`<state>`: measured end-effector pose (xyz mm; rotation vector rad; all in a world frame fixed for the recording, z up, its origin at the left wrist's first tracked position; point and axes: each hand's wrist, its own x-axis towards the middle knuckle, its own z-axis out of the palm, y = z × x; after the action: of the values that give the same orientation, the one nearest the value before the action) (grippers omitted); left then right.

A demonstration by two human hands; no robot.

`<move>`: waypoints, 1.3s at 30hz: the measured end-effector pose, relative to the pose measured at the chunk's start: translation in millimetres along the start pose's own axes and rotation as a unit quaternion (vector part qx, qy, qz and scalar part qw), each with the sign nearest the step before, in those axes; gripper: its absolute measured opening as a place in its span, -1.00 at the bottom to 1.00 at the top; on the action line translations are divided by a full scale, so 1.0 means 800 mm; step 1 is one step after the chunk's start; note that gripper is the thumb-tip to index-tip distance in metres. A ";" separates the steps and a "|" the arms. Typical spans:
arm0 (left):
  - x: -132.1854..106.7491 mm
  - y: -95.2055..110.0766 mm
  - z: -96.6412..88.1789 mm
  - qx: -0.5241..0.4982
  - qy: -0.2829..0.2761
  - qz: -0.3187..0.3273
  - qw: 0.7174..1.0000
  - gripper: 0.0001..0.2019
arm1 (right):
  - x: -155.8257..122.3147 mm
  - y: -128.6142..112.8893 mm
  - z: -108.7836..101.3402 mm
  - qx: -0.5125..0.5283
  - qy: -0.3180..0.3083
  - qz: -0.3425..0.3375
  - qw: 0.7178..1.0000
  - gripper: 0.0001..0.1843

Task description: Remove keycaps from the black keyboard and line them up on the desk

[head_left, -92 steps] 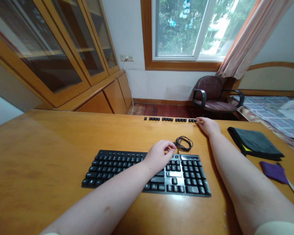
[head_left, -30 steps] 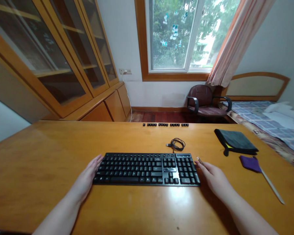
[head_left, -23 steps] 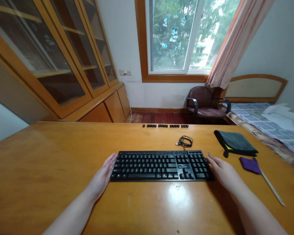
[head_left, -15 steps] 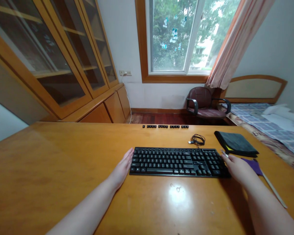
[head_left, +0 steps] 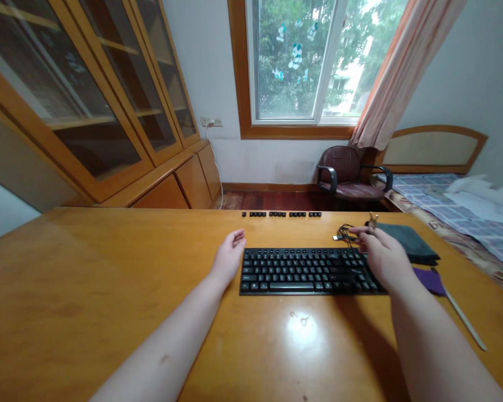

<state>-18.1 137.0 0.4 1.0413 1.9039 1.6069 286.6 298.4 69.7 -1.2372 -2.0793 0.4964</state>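
A black keyboard [head_left: 305,271] lies flat on the wooden desk [head_left: 109,290]. My left hand [head_left: 229,258] rests at the keyboard's left end, fingers loosely curled and apart, holding nothing. My right hand [head_left: 383,257] hovers over the keyboard's right end, its fingers pinched on a small thin metal tool [head_left: 373,220] that sticks up past the fingertips. The keyboard's coiled black cable [head_left: 344,233] lies just behind that hand. A row of loose black keycaps [head_left: 281,214] sits along the desk's far edge.
A folded dark cloth [head_left: 411,243] lies to the right of the keyboard, with a purple cloth [head_left: 430,279] and a white stick [head_left: 465,324] nearer me. Beyond the desk stand a brown armchair [head_left: 354,176], glass-door cabinets [head_left: 88,100] and a bed [head_left: 456,195].
With a hand at each end, the keyboard has slid to the right across the desk. My right hand has since lifted over its right end, and my left hand's fingers have curled.
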 end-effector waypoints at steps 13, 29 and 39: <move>0.016 -0.018 -0.028 0.124 -0.211 0.085 0.966 -0.54 | 0.004 -0.153 0.223 0.265 -0.245 -0.168 0.917 -0.94; 0.029 -0.033 -0.032 0.077 -0.236 0.055 0.967 -0.72 | -0.009 -0.140 0.244 0.205 -0.177 -0.129 0.954 -0.83; 0.030 -0.034 -0.032 0.102 -0.245 0.091 0.960 -0.76 | -0.014 -0.149 0.238 0.113 -0.213 -0.217 0.946 -0.81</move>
<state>-59.2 138.0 -16.2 1.5715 1.6863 1.1089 81.1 233.3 3.7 -0.5395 -2.4756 0.8179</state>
